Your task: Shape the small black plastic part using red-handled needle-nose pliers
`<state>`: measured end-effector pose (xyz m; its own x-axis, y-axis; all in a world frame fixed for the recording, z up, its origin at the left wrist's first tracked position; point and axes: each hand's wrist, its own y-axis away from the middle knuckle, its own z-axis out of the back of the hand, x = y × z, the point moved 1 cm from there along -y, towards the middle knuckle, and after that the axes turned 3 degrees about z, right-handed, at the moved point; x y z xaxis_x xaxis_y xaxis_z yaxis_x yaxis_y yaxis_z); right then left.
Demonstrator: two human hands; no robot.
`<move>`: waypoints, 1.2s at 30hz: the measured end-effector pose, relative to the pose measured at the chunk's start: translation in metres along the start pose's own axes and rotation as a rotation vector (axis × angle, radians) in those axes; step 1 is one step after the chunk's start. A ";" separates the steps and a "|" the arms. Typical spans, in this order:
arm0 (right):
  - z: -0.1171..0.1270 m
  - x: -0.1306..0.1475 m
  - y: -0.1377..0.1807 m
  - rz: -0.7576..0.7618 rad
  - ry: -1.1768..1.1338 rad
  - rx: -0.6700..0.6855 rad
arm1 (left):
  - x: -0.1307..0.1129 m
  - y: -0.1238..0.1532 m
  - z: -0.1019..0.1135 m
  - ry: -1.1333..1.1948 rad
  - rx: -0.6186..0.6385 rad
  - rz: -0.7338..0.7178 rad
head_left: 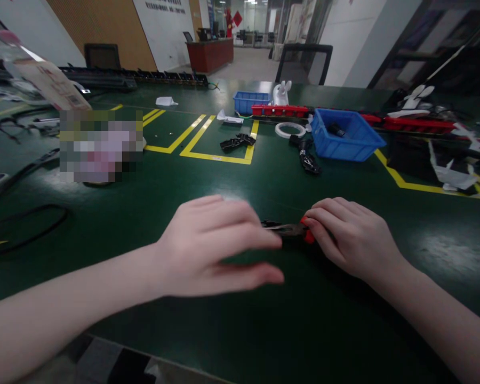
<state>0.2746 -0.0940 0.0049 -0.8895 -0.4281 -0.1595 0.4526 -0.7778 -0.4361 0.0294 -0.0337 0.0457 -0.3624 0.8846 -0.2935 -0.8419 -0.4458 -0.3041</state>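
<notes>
My right hand [354, 234] is closed around the red handles of a pair of pliers [293, 230], whose metal jaws point left, low over the green table [184, 336]. A dark piece shows near the jaw tips, partly hidden by my left fingers, so I cannot make out its kind. My left hand [216, 248] hovers just left of the pliers, slightly blurred. Its thumb and fingers are spread apart with nothing visible between them. Whether its fingertips touch the dark piece I cannot tell.
Beyond my hands lie black bundled parts [237, 142], a white ring-shaped roll [290, 129] and a blue bin [346, 136] with dark parts inside. A smaller blue bin [252, 101] and a red strip [280, 111] are farther back. Black cable [32, 216] curls at left.
</notes>
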 end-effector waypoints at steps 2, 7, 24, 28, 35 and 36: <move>0.001 0.001 0.000 0.012 0.020 0.009 | 0.013 -0.010 -0.012 -0.050 -0.019 -0.006; 0.002 0.005 -0.002 0.033 0.062 0.055 | 0.035 -0.021 -0.042 -0.066 0.164 0.017; 0.015 -0.007 0.004 0.021 0.135 0.035 | 0.036 -0.021 -0.048 -0.019 0.160 -0.006; 0.016 -0.007 0.004 0.030 0.144 0.025 | 0.035 -0.020 -0.047 -0.018 0.157 -0.012; 0.013 -0.015 0.010 -0.027 0.163 -0.029 | 0.034 -0.018 -0.047 -0.007 0.161 -0.053; 0.012 -0.017 0.011 -0.048 0.158 -0.029 | 0.034 -0.018 -0.047 -0.009 0.166 -0.062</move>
<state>0.2959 -0.1007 0.0136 -0.9097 -0.3119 -0.2742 0.4098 -0.7809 -0.4715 0.0509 -0.0022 -0.0010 -0.3103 0.9113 -0.2706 -0.9169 -0.3620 -0.1678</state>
